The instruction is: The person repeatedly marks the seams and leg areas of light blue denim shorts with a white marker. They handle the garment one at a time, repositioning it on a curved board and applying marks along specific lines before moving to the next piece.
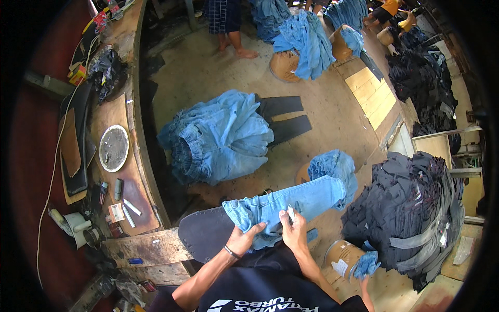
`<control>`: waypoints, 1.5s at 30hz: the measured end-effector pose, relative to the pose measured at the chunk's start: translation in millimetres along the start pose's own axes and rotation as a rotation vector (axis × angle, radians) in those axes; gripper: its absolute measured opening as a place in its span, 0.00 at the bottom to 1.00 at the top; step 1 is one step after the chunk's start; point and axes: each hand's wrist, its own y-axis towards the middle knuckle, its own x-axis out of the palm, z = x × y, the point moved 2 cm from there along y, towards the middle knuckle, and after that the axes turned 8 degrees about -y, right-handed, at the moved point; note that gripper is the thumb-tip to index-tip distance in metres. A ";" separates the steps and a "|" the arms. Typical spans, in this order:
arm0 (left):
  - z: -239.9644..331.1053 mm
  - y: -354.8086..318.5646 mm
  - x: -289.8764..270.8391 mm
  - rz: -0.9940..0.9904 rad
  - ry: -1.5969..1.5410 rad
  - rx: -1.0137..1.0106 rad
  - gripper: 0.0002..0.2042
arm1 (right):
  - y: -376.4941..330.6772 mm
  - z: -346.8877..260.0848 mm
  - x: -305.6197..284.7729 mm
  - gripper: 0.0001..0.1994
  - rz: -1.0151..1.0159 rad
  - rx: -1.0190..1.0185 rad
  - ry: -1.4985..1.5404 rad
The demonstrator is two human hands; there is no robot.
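A light-blue denim garment [306, 200] is drawn over a dark flat board [202, 235] that juts out in front of me, its rounded end bare at the left. My left hand [245, 241] grips the bunched cloth near that end, thumb on top and the other fingers hidden beneath. Over the middle of the garment, my right hand [295, 231] is closed round a small white stick-like thing [291, 212] whose tip points away from me. Its exact kind does not show.
Blue jeans [223, 135] are piled ahead on another board. At left, a workbench [150, 187] holds a round dish [114, 148] and pens. Dark cloth [405, 213] is heaped at right. Another person's arm [366, 294] reaches beside a brown drum [343, 257]. Someone's legs [234, 39] stand beyond.
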 end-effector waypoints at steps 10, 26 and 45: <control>2.8 -11.0 -28.2 -0.131 -0.114 -0.294 0.24 | -13.4 -37.6 -36.0 0.11 -0.108 -0.001 -0.202; -4.8 9.5 -57.3 -0.639 -0.205 -0.283 0.45 | -46.8 -80.8 -44.7 0.14 0.009 -0.469 -0.417; -12.9 6.3 -59.3 -0.510 -0.171 -0.200 0.49 | -39.0 -85.4 -45.4 0.13 0.013 -0.432 -0.239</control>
